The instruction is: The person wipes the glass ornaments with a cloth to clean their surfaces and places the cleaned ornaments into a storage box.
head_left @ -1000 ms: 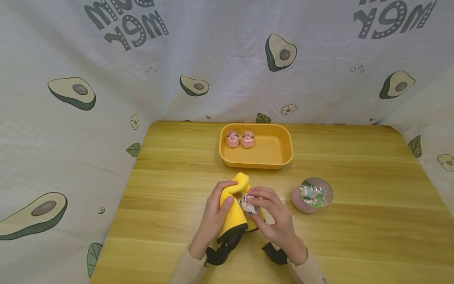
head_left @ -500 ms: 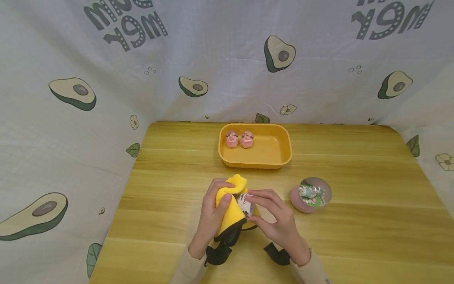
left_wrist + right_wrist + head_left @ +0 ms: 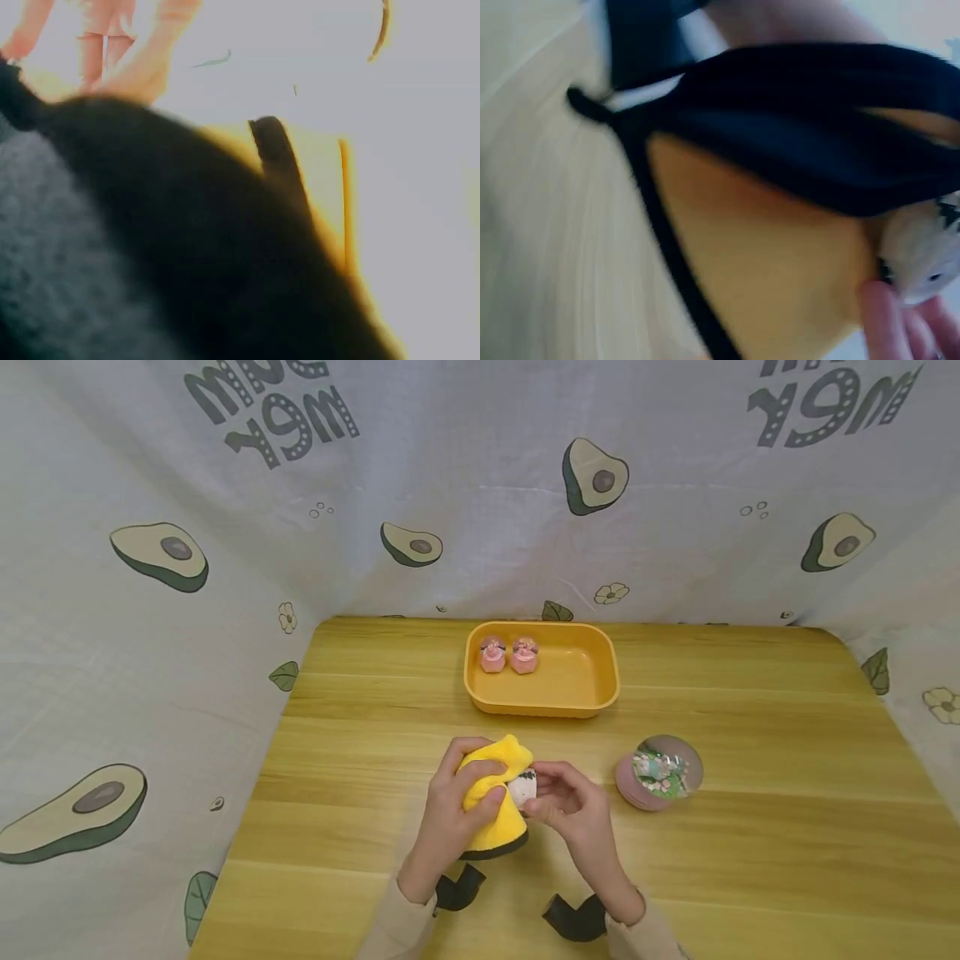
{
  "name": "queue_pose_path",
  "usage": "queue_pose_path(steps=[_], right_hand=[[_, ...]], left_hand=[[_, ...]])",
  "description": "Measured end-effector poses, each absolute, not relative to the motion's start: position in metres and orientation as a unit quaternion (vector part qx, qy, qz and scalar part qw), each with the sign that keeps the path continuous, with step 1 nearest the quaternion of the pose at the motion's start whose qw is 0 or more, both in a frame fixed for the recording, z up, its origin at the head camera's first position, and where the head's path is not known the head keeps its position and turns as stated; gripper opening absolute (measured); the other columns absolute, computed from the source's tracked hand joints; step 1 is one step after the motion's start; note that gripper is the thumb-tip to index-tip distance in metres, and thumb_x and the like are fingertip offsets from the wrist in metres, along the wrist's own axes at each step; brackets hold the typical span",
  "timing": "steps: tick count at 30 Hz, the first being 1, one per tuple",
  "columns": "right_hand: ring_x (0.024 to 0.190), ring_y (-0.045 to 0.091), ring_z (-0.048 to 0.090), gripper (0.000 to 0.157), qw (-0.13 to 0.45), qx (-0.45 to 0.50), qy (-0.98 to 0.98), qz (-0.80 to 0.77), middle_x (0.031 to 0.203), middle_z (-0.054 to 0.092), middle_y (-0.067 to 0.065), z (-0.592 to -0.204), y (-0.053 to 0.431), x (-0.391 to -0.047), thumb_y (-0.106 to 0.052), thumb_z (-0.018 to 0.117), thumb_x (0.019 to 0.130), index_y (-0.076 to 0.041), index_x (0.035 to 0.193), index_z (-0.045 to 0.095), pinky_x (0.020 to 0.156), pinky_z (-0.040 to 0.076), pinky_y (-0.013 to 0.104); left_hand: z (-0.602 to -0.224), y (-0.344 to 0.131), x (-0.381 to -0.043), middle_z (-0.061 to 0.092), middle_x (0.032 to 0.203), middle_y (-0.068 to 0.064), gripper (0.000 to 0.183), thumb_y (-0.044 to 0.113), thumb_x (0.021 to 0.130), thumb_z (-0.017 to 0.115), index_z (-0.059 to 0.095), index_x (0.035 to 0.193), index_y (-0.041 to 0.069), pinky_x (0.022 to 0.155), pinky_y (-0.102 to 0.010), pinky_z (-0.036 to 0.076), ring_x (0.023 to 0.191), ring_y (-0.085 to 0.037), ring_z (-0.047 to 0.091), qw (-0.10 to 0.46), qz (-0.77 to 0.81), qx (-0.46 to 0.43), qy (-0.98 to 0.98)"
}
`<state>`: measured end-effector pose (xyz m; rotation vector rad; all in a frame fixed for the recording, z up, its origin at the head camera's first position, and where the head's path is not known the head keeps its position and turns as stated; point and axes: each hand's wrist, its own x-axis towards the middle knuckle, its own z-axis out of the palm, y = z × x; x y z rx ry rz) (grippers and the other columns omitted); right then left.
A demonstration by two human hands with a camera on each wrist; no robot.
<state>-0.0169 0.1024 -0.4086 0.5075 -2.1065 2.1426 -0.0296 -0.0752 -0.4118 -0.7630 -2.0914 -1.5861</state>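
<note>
My left hand (image 3: 448,797) grips a bunched yellow cloth (image 3: 501,837) with a dark edge, its fingers curled over the folds. Beside it, my right hand (image 3: 583,814) pinches a small white ornament (image 3: 522,788) with dark green markings, its left side covered by the cloth. The right wrist view shows the ornament (image 3: 919,251) from closer, against the cloth (image 3: 757,255) and its dark binding, with fingertips (image 3: 885,319) under it. Blur and overexposure hide most detail in the left wrist view, where a dark fabric shape (image 3: 210,232) fills much of the picture.
A yellow tray (image 3: 577,681) stands at the back, holding two small pink globes (image 3: 492,655) on its left. Right of my hands sits a larger snow globe (image 3: 662,772) on a pink base. White curtain (image 3: 487,468) borders the wooden table (image 3: 360,760).
The right hand has turned the white ornament so that a different side shows. My left hand has gathered the cloth more tightly, and its dark edge has swung to the right.
</note>
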Motion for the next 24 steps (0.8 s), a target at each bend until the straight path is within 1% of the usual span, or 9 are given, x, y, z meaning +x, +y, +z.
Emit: queue_pose_path(steps=[2, 4, 8, 10, 12, 16, 17, 20, 24], right_hand=[[0.082, 0.014, 0.062, 0.026, 0.027, 0.140, -0.699, 0.701, 0.095, 0.063, 0.008, -0.406, 0.103, -0.016, 0.009, 0.064, 0.083, 0.012, 0.109, 0.059, 0.072, 0.053, 0.025], [0.083, 0.014, 0.061, 0.026, 0.037, 0.148, -0.716, 0.681, 0.095, 0.063, 0.010, -0.404, 0.103, -0.017, 0.009, 0.064, 0.083, 0.010, 0.109, 0.060, 0.072, 0.053, 0.025], [0.089, 0.016, 0.062, 0.038, 0.107, 0.228, -0.751, 0.611, 0.106, 0.063, 0.014, -0.403, 0.103, -0.020, 0.002, 0.070, 0.083, 0.006, 0.120, 0.058, 0.074, 0.053, 0.027], [0.094, 0.018, 0.061, 0.043, 0.142, 0.276, -0.755, 0.578, 0.115, 0.059, 0.016, -0.403, 0.104, -0.022, -0.009, 0.070, 0.087, 0.004, 0.125, 0.055, 0.076, 0.053, 0.026], [0.101, 0.022, 0.058, 0.046, 0.169, 0.320, -0.755, 0.546, 0.121, 0.054, 0.019, -0.405, 0.104, -0.023, -0.021, 0.068, 0.090, 0.002, 0.128, 0.053, 0.082, 0.050, 0.025], [0.106, 0.026, 0.056, 0.042, 0.230, 0.368, -0.742, 0.510, 0.116, 0.055, 0.022, -0.409, 0.105, -0.026, -0.032, 0.063, 0.092, 0.001, 0.118, 0.060, 0.090, 0.044, 0.022], [0.104, 0.025, 0.057, 0.041, 0.244, 0.369, -0.739, 0.507, 0.113, 0.057, 0.021, -0.410, 0.106, -0.027, -0.032, 0.064, 0.091, 0.001, 0.115, 0.062, 0.091, 0.043, 0.021], [0.091, 0.022, 0.060, 0.042, 0.268, 0.368, -0.721, 0.523, 0.103, 0.060, 0.020, -0.412, 0.107, -0.030, -0.031, 0.066, 0.087, 0.006, 0.107, 0.063, 0.083, 0.048, 0.021], [0.080, 0.017, 0.061, 0.045, 0.229, 0.338, -0.710, 0.574, 0.097, 0.061, 0.016, -0.415, 0.106, -0.027, -0.027, 0.070, 0.083, 0.009, 0.109, 0.060, 0.071, 0.051, 0.022]], left_hand=[[-0.411, -0.075, -0.030, 0.050, 0.114, -0.013, 0.019, 0.026, 0.096, 0.055, 0.061, 0.103, 0.010, 0.077, -0.034, 0.052, 0.097, -0.027, 0.056, 0.209, -0.559, -0.288, -0.749], [-0.411, -0.075, -0.031, 0.050, 0.113, -0.013, 0.019, 0.026, 0.096, 0.054, 0.061, 0.103, 0.010, 0.077, -0.034, 0.052, 0.096, -0.026, 0.056, 0.213, -0.562, -0.284, -0.747], [-0.410, -0.073, -0.032, 0.053, 0.111, -0.012, 0.019, 0.026, 0.097, 0.053, 0.061, 0.103, 0.009, 0.078, -0.033, 0.051, 0.097, -0.025, 0.056, 0.207, -0.596, -0.238, -0.738], [-0.410, -0.073, -0.032, 0.054, 0.112, -0.010, 0.017, 0.023, 0.097, 0.052, 0.061, 0.103, 0.009, 0.079, -0.033, 0.050, 0.099, -0.024, 0.055, 0.191, -0.622, -0.207, -0.731], [-0.409, -0.074, -0.031, 0.056, 0.112, -0.009, 0.015, 0.018, 0.097, 0.051, 0.060, 0.104, 0.009, 0.082, -0.033, 0.048, 0.102, -0.025, 0.055, 0.175, -0.645, -0.179, -0.722], [-0.409, -0.074, -0.030, 0.056, 0.112, -0.008, 0.013, 0.010, 0.096, 0.049, 0.059, 0.105, 0.008, 0.086, -0.035, 0.046, 0.104, -0.026, 0.053, 0.142, -0.672, -0.159, -0.709], [-0.409, -0.074, -0.029, 0.056, 0.112, -0.008, 0.013, 0.010, 0.096, 0.050, 0.059, 0.105, 0.008, 0.086, -0.035, 0.046, 0.104, -0.025, 0.053, 0.138, -0.669, -0.162, -0.712], [-0.410, -0.072, -0.028, 0.056, 0.111, -0.008, 0.012, 0.011, 0.096, 0.051, 0.059, 0.104, 0.009, 0.084, -0.034, 0.047, 0.101, -0.024, 0.054, 0.145, -0.650, -0.180, -0.724], [-0.413, -0.070, -0.029, 0.054, 0.111, -0.009, 0.014, 0.019, 0.096, 0.052, 0.060, 0.103, 0.009, 0.080, -0.034, 0.049, 0.099, -0.024, 0.055, 0.188, -0.611, -0.215, -0.739]])
